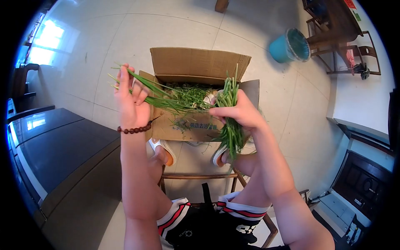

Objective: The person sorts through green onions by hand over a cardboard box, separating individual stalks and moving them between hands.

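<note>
My right hand (237, 110) is wrapped round a thick bundle of green chives (227, 98), which hangs out above and below the fist. A few loose chive stalks (156, 89) stretch from my left hand (132, 96) across to the right hand. Raised at the upper left, my left hand pinches their ends between its fingers. Under both hands is an open cardboard box (196, 62) holding a heap of chive leaves and trimmings (189, 93). Bits of green cling to its front flap. Pale items lie partly hidden in the box near my right hand.
The box stands on a tiled floor (179, 33) between my feet. A blue bucket with a plastic liner (279, 48) is at the upper right, near a wooden table (337, 25). A dark cabinet (79, 146) rises close on the left.
</note>
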A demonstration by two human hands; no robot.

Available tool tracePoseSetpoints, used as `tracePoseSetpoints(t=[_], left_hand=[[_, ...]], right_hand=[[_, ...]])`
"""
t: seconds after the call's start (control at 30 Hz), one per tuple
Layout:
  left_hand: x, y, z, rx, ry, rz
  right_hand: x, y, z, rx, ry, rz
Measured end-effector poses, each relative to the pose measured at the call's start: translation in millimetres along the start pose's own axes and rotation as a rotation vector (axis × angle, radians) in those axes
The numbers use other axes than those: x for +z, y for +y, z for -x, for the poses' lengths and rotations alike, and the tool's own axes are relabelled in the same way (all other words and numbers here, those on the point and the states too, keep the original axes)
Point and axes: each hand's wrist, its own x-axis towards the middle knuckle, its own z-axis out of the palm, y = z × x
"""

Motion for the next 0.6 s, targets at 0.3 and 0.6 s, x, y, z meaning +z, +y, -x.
tracePoseSetpoints(t=[0.3, 0.6], left_hand=[[12, 10, 13, -0.172, -0.08, -0.213], [14, 13, 20, -0.221, -0.112, -0.452]], right_hand=[[-53, -3, 1, -0.088, 0.375, 0.04], [-76, -18, 12, -0.187, 0.436, -0.079]])
